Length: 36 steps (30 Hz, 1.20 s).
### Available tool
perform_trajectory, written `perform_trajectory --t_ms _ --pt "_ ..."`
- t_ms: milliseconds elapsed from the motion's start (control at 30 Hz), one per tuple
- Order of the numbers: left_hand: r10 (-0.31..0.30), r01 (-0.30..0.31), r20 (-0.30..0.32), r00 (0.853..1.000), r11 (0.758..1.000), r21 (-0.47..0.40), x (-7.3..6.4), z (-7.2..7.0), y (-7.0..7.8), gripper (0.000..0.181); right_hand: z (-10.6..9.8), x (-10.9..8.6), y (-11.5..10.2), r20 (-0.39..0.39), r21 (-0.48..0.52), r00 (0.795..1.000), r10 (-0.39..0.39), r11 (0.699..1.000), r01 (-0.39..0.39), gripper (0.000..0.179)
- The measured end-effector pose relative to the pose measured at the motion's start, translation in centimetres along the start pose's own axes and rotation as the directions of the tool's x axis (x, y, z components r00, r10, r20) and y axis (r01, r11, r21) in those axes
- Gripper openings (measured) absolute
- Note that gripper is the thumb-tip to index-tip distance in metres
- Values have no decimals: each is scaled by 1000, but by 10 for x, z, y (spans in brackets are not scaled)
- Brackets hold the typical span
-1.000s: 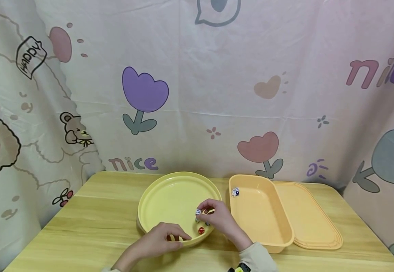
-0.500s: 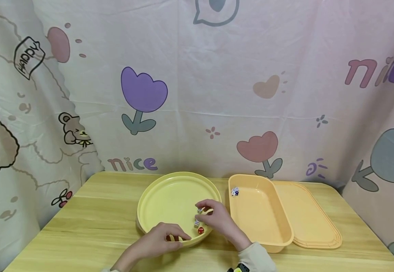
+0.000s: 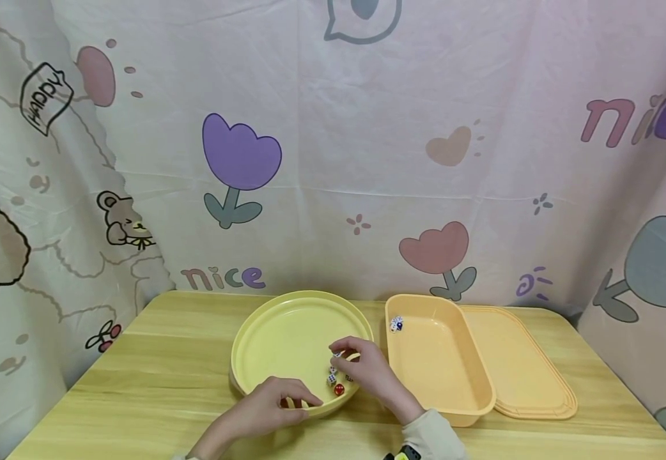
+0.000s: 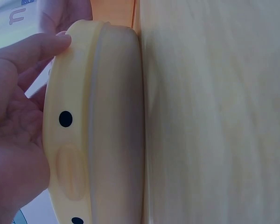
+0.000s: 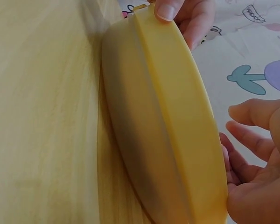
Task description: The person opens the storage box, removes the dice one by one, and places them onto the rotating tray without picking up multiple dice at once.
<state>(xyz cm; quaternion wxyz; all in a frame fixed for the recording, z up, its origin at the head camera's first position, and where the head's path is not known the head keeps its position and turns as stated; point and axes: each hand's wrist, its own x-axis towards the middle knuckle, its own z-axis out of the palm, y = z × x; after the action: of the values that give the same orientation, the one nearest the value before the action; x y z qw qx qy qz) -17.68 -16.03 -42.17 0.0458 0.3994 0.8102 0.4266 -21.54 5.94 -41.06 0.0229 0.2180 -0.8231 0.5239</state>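
In the head view a round yellow tray (image 3: 287,338) stands on the table. My left hand (image 3: 275,404) grips its near rim, the thumb outside the wall and the fingers over the edge. Above the tray's right part, my right hand (image 3: 367,368) pinches a small white die (image 3: 337,353) between thumb and fingertips, partly hidden by them. Under that hand lie white dice (image 3: 331,380) and a red die (image 3: 339,389); a dark one is partly covered by the hand. The right wrist view shows my right hand (image 5: 266,149) beside the tray wall (image 5: 186,121), but no die.
Right of the tray stands an orange rectangular box (image 3: 436,358) with several white and blue dice (image 3: 396,324) in its far left corner. Its flat orange lid (image 3: 523,370) lies alongside. A printed curtain (image 3: 333,160) hangs behind the wooden table (image 3: 160,370).
The die in my right fingertips has shifted slightly deeper between them. More of the white dice below shows. My left hand has stayed on the tray rim.
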Motion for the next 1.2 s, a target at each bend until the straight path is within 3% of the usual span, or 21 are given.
perform_trajectory --t_ms 267,400,600,667,867,1200 --pt "33 -33 14 999 999 -12 4 0 1 19 -16 -4 -10 26 2 1000 -1 1000 1 22" --pt "39 -39 7 999 999 -6 4 1 0 20 -38 2 -21 8 -53 1000 -10 999 10 23" --pt "20 -20 7 1000 1000 -14 3 -1 1 19 -81 26 -29 -82 -114 996 46 992 -55 22" --pt "9 -9 7 1000 1000 -18 3 -2 8 18 -94 34 -22 -104 -144 993 50 988 -65 21" --pt "16 -16 6 1000 1000 -9 4 -1 2 18 -117 50 12 -152 -159 982 114 978 -138 19" --pt "-11 12 20 1000 1000 -26 3 0 -4 18 -118 56 69 -235 -90 934 270 951 -297 17"
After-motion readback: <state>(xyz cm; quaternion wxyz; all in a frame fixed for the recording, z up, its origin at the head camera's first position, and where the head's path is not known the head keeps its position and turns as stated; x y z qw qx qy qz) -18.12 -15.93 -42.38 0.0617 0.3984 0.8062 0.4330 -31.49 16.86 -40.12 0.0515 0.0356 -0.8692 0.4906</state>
